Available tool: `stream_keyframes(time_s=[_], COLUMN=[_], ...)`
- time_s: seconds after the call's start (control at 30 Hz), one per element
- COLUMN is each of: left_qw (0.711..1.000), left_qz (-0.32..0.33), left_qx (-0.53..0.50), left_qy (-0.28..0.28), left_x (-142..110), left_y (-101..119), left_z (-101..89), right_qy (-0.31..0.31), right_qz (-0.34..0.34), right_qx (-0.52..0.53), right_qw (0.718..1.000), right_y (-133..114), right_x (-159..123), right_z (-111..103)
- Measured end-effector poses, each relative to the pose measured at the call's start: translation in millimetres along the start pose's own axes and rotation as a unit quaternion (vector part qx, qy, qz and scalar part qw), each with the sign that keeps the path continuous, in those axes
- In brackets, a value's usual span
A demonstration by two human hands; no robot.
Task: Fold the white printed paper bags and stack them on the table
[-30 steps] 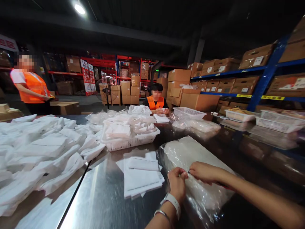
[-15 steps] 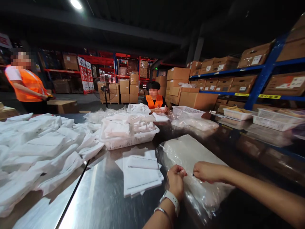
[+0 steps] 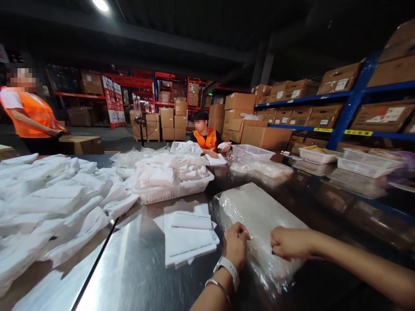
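A stack of clear plastic bags lies on the dark tabletop in front of me, its near end loose and crumpled. Over its left edge is my left hand, fingers pinched together and a pale watch on the wrist. My right hand is closed in a fist above the right part of the stack, a short gap away from the left. What either hand grips is hidden by the fingers or too thin to make out. Just left of my hands sits a small pile of flat white packets.
A white basket heaped with white packets stands beyond the pile. More packets spread over the left. Across the table sits a co-worker in an orange vest; another person stands far left. White baskets line the right side.
My hands have moved slightly apart, the right one shifting right and a little toward me. The seated co-worker's hands have separated. The whole view has shifted slightly.
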State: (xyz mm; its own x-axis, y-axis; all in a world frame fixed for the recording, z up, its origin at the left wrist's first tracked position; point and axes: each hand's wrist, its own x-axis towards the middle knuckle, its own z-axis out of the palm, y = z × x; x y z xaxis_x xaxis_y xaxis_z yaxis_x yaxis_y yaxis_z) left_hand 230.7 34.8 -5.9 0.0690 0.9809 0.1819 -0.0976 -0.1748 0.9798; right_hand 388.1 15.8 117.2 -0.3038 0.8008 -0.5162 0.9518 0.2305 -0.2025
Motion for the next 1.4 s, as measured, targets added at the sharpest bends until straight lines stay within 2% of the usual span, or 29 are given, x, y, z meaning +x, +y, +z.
stream_keyframes(time_s=[0.1, 0.17, 0.27, 0.4, 0.53, 0.6, 0.73, 0.83, 0.93, 1.03, 1.13, 1.23, 1.3, 1.4], left_qw=[0.987, 0.973, 0.956, 0.948, 0.955, 0.948, 0.904, 0.878, 0.868, 0.861, 0.856, 0.865, 0.871, 0.872], left_qz=[0.054, 0.081, 0.142, 0.203, 0.183, 0.159, 0.117, 0.092, 0.105, 0.141, 0.156, 0.176, 0.185, 0.180], left_qx=[0.148, 0.204, 0.234, 0.222, 0.188, 0.215, 0.360, 0.423, 0.422, 0.389, 0.370, 0.365, 0.366, 0.385], left_qy=[-0.042, -0.075, -0.104, -0.102, -0.137, -0.171, -0.199, -0.206, -0.242, -0.297, -0.325, -0.295, -0.271, -0.242], left_x=[-4, -6, -7, -6, -4, -4, -6, -6, -5, -2, 1, 0, -4, -10], left_y=[13, 17, 16, 12, 15, 18, 22, 26, 30, 28, 18, 11, 12, 19], left_z=[-7.0, -9.6, -9.3, -9.4, -20.5, -27.0, -30.5, -27.2, -25.4, -25.3, -24.9, -24.0, -23.1, -21.2], right_qy=[0.034, 0.119, 0.224, 0.246, 0.243, 0.253, 0.305, 0.340, 0.353, 0.403, 0.472, 0.508, 0.521, 0.536], right_qz=[-0.036, -0.039, 0.003, 0.059, 0.077, 0.082, 0.116, 0.150, 0.153, 0.082, 0.018, 0.040, 0.060, 0.075], right_qx=[0.023, 0.026, 0.014, 0.021, 0.041, 0.035, -0.020, -0.042, -0.049, -0.074, -0.149, -0.247, -0.286, -0.294], right_qw=[0.999, 0.992, 0.975, 0.967, 0.966, 0.963, 0.945, 0.927, 0.922, 0.909, 0.869, 0.824, 0.802, 0.788], right_y=[3, 1, -2, 0, 5, 6, 7, 1, -8, -15, -9, 6, 19, 39], right_x=[-4, -5, 2, 27, 46, 48, 44, 35, 22, 13, 16, 26, 35, 50], right_z=[6, 9, 9, 3, -1, -1, 5, 12, 25, 55, 99, 130, 134, 120])
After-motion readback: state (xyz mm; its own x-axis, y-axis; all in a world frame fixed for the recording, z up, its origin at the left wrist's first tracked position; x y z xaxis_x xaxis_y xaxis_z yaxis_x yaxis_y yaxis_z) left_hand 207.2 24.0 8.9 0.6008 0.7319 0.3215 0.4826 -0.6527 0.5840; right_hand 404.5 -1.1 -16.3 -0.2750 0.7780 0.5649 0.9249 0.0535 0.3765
